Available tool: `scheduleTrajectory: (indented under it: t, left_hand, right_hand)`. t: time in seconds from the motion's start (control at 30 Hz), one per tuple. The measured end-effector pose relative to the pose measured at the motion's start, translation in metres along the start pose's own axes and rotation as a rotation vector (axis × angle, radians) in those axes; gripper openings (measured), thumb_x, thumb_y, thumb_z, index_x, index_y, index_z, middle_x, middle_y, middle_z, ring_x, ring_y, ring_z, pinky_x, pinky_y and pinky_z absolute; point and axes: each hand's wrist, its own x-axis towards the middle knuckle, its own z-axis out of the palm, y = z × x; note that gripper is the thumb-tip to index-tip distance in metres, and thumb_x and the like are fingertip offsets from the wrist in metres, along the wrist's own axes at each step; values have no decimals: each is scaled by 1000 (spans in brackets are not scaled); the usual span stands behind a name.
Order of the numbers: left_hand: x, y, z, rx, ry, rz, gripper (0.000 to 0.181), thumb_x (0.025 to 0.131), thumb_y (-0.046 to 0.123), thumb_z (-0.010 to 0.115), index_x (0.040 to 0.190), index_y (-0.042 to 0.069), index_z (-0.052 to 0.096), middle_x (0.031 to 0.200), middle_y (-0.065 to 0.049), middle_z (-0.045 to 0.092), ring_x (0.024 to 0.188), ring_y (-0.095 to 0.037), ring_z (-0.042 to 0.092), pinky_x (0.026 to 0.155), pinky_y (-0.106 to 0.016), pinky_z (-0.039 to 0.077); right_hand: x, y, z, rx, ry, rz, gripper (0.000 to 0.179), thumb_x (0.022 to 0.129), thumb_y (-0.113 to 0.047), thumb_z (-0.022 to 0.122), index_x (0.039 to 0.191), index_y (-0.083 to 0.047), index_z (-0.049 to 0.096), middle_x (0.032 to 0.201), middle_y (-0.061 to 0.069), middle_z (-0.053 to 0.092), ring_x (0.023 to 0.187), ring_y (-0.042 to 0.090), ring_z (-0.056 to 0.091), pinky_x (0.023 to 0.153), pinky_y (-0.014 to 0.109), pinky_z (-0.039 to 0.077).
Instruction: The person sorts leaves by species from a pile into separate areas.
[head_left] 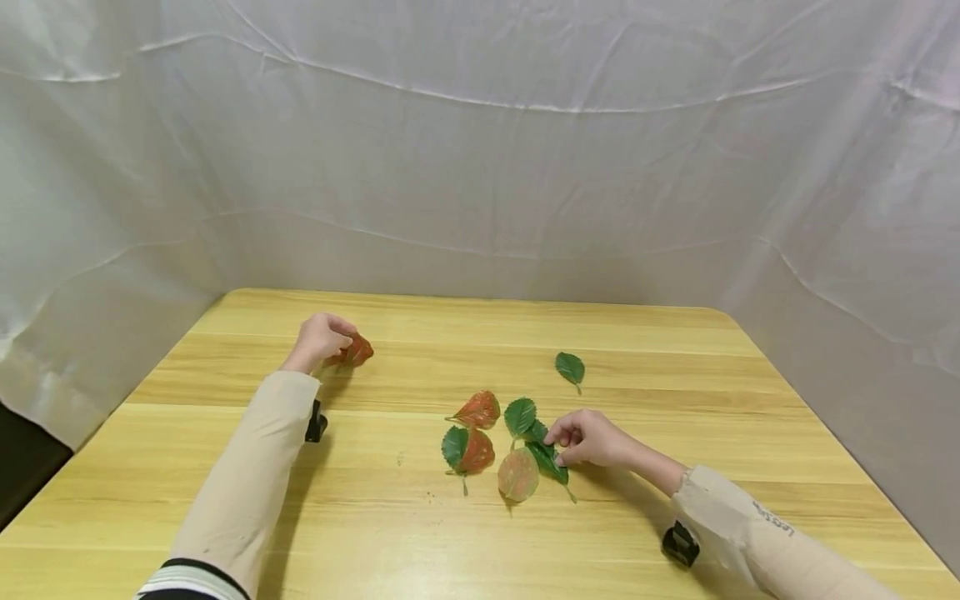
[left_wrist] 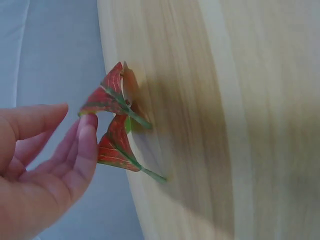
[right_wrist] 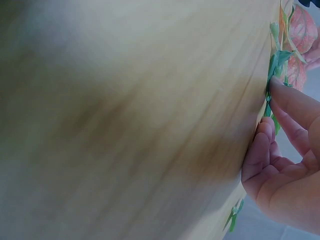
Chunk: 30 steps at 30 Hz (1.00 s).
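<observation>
At the table's far left, my left hand (head_left: 321,340) is beside two red leaves (head_left: 358,351). In the left wrist view these stand folded on the wood, stems outward; a fingertip touches the upper red leaf (left_wrist: 107,95), while the thumb is apart from it. The lower red leaf (left_wrist: 119,147) lies just beyond the fingers. Right of the table's middle, my right hand (head_left: 592,437) pinches a dark green leaf (head_left: 549,463) at the pile's edge, with thumb and index on it. Its other fingers are curled. Part of another green leaf (head_left: 536,432) is hidden by the index finger.
Left of the right hand lie a green leaf (head_left: 520,415), a pale reddish leaf (head_left: 518,475), two red leaves (head_left: 480,409) and a small green leaf (head_left: 454,446). A single green leaf (head_left: 570,367) lies farther back. Pale cloth (head_left: 480,183) encloses the wooden table (head_left: 337,517).
</observation>
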Motion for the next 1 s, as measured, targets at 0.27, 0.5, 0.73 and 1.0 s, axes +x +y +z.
scheduleTrajectory:
  t: [0.27, 0.5, 0.73, 1.0]
  left_hand:
    - [-7, 10, 0, -43, 118, -17, 22, 85, 0, 52, 104, -10, 59, 107, -26, 56, 102, -37, 49, 87, -43, 41]
    - [-9, 14, 4, -6, 186, 75, 17, 83, 2, 55, 95, -7, 64, 96, -22, 62, 89, -33, 57, 81, -42, 44]
    - [-10, 22, 8, -10, 181, 124, 15, 84, 5, 58, 94, -4, 65, 90, -19, 63, 81, -29, 58, 77, -38, 44]
    - [-14, 32, 16, -195, 72, 61, 17, 85, 4, 57, 98, -5, 63, 85, -17, 60, 54, -11, 56, 55, -23, 50]
  right_hand:
    - [1, 2, 1, -20, 1, 4, 18, 71, 5, 69, 88, 4, 65, 71, 2, 49, 59, 9, 41, 53, 19, 37]
    - [2, 3, 1, -31, 2, -3, 18, 71, 5, 69, 88, 4, 65, 70, 1, 49, 59, 9, 41, 53, 20, 38]
    - [2, 4, 1, -36, 5, 6, 18, 71, 4, 69, 88, 4, 65, 70, 0, 48, 59, 9, 41, 52, 20, 37]
    - [3, 4, 2, -49, 10, 4, 17, 71, 5, 69, 87, 3, 65, 70, 0, 49, 59, 9, 41, 53, 20, 38]
